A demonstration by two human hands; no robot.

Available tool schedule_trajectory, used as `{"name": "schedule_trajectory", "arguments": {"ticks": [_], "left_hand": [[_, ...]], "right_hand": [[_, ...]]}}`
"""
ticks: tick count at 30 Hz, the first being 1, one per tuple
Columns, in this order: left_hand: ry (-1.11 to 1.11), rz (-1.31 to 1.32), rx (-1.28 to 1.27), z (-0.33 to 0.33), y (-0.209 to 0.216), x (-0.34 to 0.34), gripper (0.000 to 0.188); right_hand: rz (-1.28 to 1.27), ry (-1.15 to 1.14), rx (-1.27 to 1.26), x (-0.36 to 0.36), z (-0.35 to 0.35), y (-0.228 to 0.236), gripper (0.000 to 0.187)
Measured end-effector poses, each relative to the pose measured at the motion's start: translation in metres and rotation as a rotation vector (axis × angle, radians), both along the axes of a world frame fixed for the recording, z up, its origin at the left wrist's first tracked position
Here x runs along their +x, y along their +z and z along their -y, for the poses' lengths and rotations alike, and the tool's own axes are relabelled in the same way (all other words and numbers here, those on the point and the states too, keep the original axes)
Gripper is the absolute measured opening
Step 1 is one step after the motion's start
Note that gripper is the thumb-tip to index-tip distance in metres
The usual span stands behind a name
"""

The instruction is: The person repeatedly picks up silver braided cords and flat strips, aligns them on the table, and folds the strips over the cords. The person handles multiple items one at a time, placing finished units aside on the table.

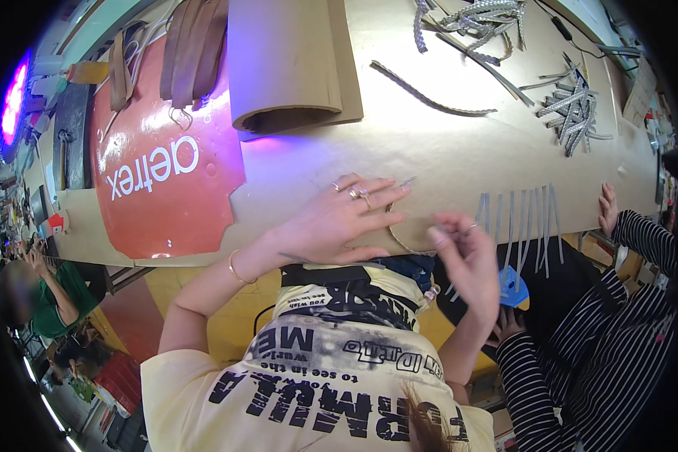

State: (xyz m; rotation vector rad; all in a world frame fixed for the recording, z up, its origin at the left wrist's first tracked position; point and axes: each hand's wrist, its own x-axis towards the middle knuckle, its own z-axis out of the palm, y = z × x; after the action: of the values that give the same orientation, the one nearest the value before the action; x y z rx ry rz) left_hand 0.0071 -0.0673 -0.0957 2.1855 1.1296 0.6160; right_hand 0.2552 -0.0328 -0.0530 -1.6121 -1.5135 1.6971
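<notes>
My left hand (358,217) lies flat on the gold-brown table top near its front edge, fingers stretched and spread, rings on several of them. Beneath its fingertips runs a thin braided strip (393,235), partly hidden by the fingers; one silvery end (408,181) shows just beyond them. The strip curves toward the front edge and reaches my right hand (465,252). That hand is raised at the table edge with thumb and fingers curled together at the strip; the exact grip is partly hidden.
A longer braided strip (433,99) lies farther back. Silver braids (486,22) and short grey pieces (572,113) are piled at the right. Flat grey strips (523,218) hang over the front edge beside a co-worker's striped sleeve (648,241). A brown roll (282,60) and red sheet (166,181) lie left.
</notes>
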Motion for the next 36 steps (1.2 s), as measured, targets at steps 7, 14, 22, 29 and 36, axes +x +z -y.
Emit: {"name": "schedule_trajectory", "arguments": {"ticks": [7, 14, 22, 29, 36], "left_hand": [[0.137, -0.11, -0.003, -0.004, 0.011, -0.021, 0.035], [-0.057, -0.303, 0.091, -0.019, -0.003, 0.012, 0.051], [0.237, -0.14, 0.037, -0.039, 0.003, 0.012, 0.051], [0.57, 0.156, -0.098, -0.037, 0.027, 0.016, 0.046], [0.674, 0.334, -0.213, -0.051, 0.034, 0.037, 0.035]], "right_hand": [[0.27, 0.079, 0.322, -0.037, -0.001, 0.004, 0.029], [0.564, 0.065, 0.58, -0.012, -0.042, 0.025, 0.029], [0.973, 0.307, 1.157, 0.015, -0.134, 0.006, 0.032], [0.106, 0.291, 0.784, -0.057, -0.006, 0.034, 0.04], [0.096, 0.275, 0.955, -0.075, 0.015, 0.029, 0.035]]}}
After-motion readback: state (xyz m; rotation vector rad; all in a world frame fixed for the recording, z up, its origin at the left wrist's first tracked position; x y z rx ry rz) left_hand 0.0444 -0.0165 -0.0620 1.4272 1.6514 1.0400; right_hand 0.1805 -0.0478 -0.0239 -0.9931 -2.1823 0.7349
